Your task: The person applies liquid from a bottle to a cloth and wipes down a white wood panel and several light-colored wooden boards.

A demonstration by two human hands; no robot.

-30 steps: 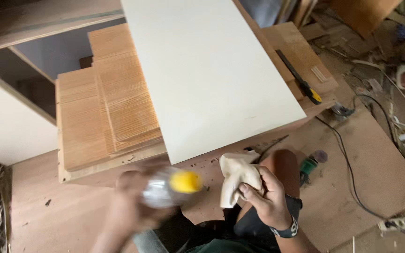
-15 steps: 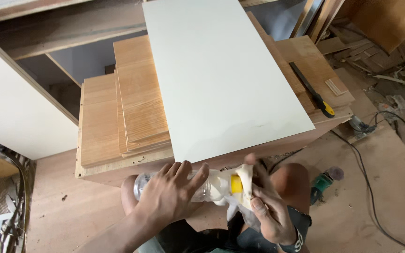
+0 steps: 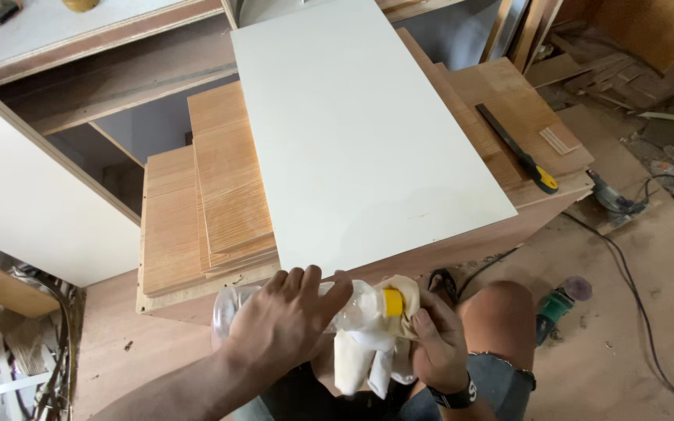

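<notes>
Head view: our left hand (image 3: 286, 320) grips the clear plastic bottle (image 3: 306, 308), tipped sideways. Our right hand (image 3: 438, 351) clamps the cream cloth (image 3: 364, 355) against its yellow cap (image 3: 392, 302); wetting seems underway.

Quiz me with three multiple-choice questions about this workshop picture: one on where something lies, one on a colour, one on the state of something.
1. Where does the hand saw lie?
A. on the wooden boards right of the white panel
B. on the floor by the cable
C. on the white panel

2. What colour is the bottle's cap?
A. red
B. yellow
C. blue

3. How is the bottle held?
A. upright on the floor
B. on its side, cap against the cloth
C. lying untouched on the panel

Answers:
1 A: the hand saw rests on boards beside the white panel.
2 B: the cap is yellow.
3 B: the left hand grips the clear bottle sideways; the right hand presses the cloth to its cap.
</notes>
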